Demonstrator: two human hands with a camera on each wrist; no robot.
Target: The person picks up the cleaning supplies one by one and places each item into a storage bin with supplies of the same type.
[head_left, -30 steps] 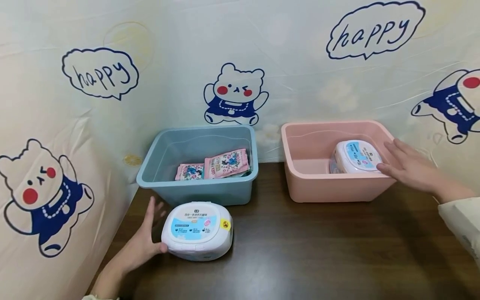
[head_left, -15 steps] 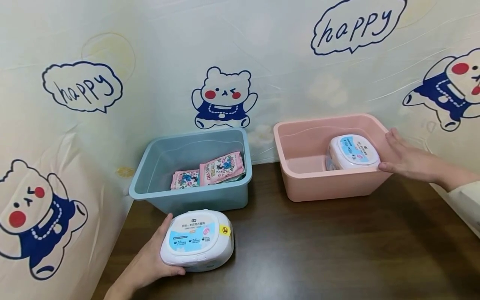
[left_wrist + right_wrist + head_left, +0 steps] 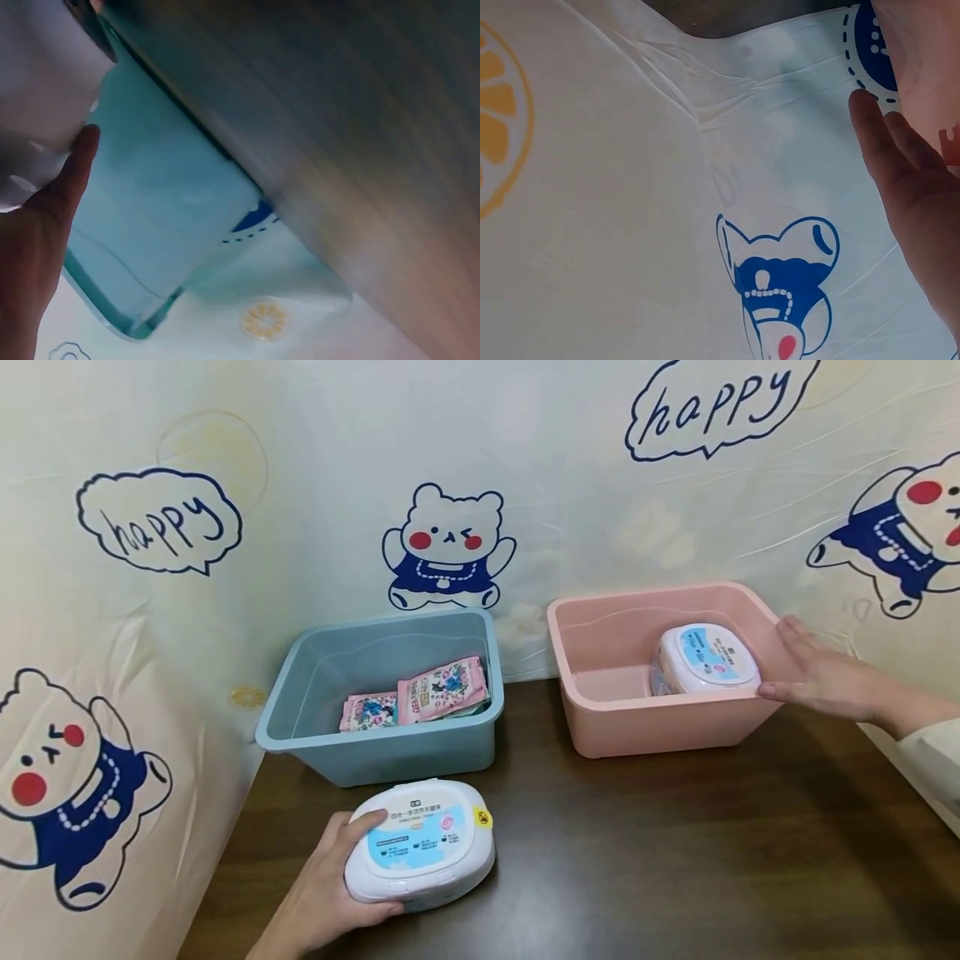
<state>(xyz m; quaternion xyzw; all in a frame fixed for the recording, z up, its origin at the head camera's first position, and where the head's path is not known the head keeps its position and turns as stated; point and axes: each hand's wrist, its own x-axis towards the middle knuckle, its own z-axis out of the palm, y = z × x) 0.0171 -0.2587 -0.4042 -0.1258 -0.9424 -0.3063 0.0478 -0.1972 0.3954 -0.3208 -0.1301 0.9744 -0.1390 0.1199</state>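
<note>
My left hand (image 3: 330, 877) grips a white laundry pod box (image 3: 423, 852) by its left end, in front of the blue bin. The thumb lies along the box's front lower side, and a finger reaches onto the lid. The box is slightly tilted. In the left wrist view, this hand (image 3: 52, 217) is at the box's (image 3: 45, 90) side. My right hand (image 3: 825, 681) rests against the right side of the pink bin (image 3: 667, 731), fingers straight, thumb near the front corner. Inside that bin sits a second laundry pod box (image 3: 708, 660).
The blue bin (image 3: 420, 756) stands at the back left, holding several pink floral packets (image 3: 442, 689). Both bins stand on a dark wooden table (image 3: 637, 860). Behind them hangs a pale curtain (image 3: 577, 485) printed with cartoon bears.
My left hand has gone from spread fingers beside the laundry pod box to gripping it. The box has shifted right and turned slightly. My right hand stays at the pink bin.
</note>
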